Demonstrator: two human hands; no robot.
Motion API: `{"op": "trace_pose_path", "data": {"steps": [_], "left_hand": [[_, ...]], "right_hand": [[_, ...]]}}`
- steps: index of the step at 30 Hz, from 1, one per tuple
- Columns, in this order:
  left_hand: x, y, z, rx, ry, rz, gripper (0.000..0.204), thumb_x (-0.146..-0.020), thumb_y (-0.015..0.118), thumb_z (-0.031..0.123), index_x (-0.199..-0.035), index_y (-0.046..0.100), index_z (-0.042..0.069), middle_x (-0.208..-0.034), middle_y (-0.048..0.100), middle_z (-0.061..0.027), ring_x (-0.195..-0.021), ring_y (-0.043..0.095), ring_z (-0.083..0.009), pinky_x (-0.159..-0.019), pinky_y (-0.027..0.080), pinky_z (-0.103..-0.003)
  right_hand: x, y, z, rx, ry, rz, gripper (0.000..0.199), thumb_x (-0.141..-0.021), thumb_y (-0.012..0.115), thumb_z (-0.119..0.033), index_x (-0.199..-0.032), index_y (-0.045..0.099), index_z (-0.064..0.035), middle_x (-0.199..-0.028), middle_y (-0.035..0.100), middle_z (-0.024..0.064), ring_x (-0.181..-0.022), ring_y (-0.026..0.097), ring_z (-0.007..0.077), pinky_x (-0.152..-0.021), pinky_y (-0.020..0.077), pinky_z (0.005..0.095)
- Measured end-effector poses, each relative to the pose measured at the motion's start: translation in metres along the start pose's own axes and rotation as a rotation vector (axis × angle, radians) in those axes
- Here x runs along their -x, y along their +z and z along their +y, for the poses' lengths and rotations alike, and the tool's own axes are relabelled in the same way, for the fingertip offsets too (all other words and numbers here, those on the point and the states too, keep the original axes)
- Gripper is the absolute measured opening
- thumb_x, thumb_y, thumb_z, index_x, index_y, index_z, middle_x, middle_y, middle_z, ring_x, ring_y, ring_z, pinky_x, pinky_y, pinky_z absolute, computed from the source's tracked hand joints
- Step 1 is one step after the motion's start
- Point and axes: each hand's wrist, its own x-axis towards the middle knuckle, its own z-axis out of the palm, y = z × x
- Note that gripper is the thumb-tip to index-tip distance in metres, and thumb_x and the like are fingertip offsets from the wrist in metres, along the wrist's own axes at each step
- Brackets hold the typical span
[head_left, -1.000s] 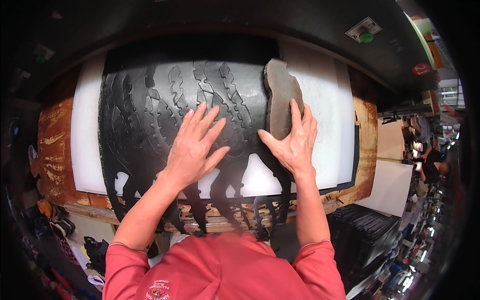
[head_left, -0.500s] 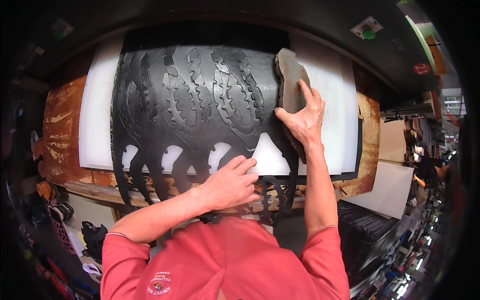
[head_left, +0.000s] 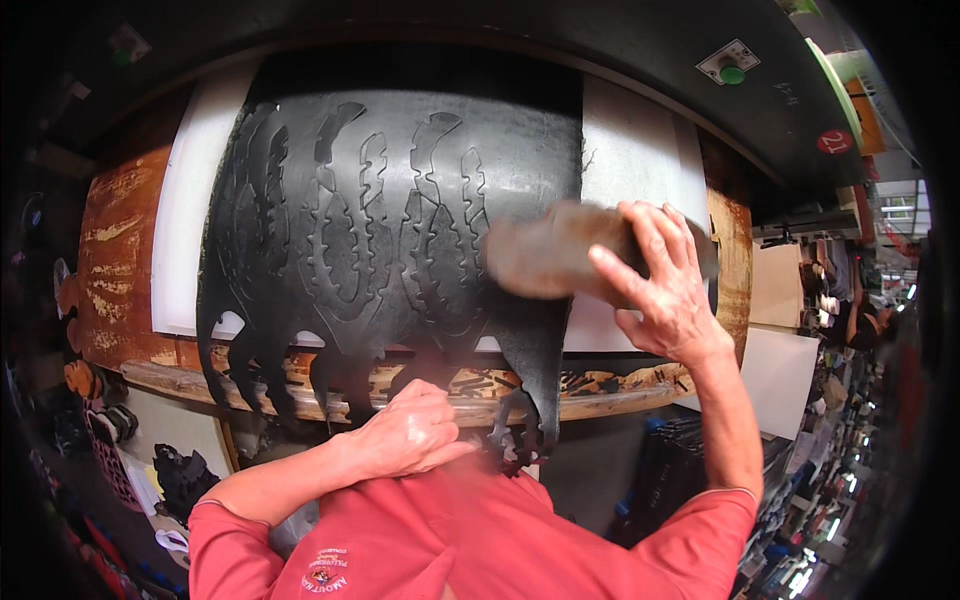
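Note:
A black sheet, apparently leather or rubber, is spread before me with several cut outlines with toothed edges in it. Its near side is cut into curved strips that hang over the table's front edge. My left hand is closed at the ends of these strips and appears to grip the sheet; its fingertips are partly hidden. In my right hand is a long brown cutting die, blurred by motion. Thumb and fingers clasp it near its right end, and it lies crosswise above the sheet's right part.
Under the sheet lies a white cutting board on a worn brown table. A dark machine beam with a green button spans the far side. Black scraps lie along the wooden front ledge. Pale boards stand at the right.
The black sheet has slid toward me and slightly left, with my left hand moving the same way. My right hand has turned the cutting die from lengthwise to crosswise.

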Motion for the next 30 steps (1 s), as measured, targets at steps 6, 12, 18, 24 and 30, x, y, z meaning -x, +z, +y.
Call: {"op": "trace_pose_path", "data": {"steps": [6, 12, 18, 24, 30], "left_hand": [[-0.017, -0.037, 0.006, 0.144, -0.003, 0.2, 0.016, -0.09, 0.081, 0.008, -0.081, 0.068, 0.003, -0.089, 0.073, -0.009, -0.087, 0.073, -0.0275, -0.084, 0.057, -0.042], [-0.093, -0.097, -0.063, -0.458, -0.083, 0.389, 0.04, -0.1, 0.072, 0.013, -0.138, 0.065, 0.002, -0.146, 0.063, -0.0223, -0.144, 0.054, -0.0438, -0.121, 0.042, -0.053], [-0.121, -0.086, -0.102, -0.727, -0.195, 0.224, 0.05, -0.101, 0.071, 0.028, -0.149, 0.063, 0.014, -0.165, 0.049, -0.0129, -0.155, 0.04, -0.0422, -0.127, 0.031, -0.059], [-0.12, -0.088, -0.103, -0.788, -0.149, 0.19, 0.044, -0.101, 0.07, 0.025, -0.144, 0.067, 0.017, -0.162, 0.053, -0.0064, -0.153, 0.042, -0.0431, -0.126, 0.032, -0.061], [-0.119, -0.087, -0.105, -0.699, -0.151, 0.324, 0.041, -0.095, 0.074, 0.017, -0.135, 0.07, 0.011, -0.152, 0.062, -0.0062, -0.148, 0.048, -0.0415, -0.123, 0.037, -0.061]], "right_hand": [[0.021, 0.016, 0.016, -0.145, 0.469, 0.031, 0.079, -0.081, 0.063, 0.01, -0.156, 0.054, -0.0118, -0.155, 0.053, 0.0214, -0.15, 0.044, 0.0441, -0.127, 0.0379, 0.0541], [-0.021, 0.104, -0.055, -0.263, 0.966, 0.168, 0.113, -0.077, 0.093, -0.048, -0.164, 0.039, 0.0003, -0.164, 0.03, 0.0437, -0.152, 0.032, 0.0594, -0.125, 0.0345, 0.0592], [-0.054, 0.105, -0.058, -0.273, 1.127, 0.343, 0.089, -0.068, 0.085, -0.031, -0.148, 0.061, 0.0016, -0.16, 0.034, 0.0429, -0.136, 0.044, 0.0559, -0.117, 0.0414, 0.0589], [-0.071, 0.091, -0.057, -0.285, 0.971, 0.396, 0.088, -0.066, 0.085, -0.029, -0.145, 0.063, 0.0015, -0.158, 0.038, 0.0418, -0.135, 0.047, 0.0553, -0.113, 0.0464, 0.0567], [-0.109, 0.1, -0.052, -0.365, 0.931, 0.35, 0.087, -0.065, 0.086, -0.029, -0.145, 0.066, -0.0032, -0.163, 0.039, 0.0346, -0.142, 0.046, 0.0499, -0.118, 0.0448, 0.0533]]}}
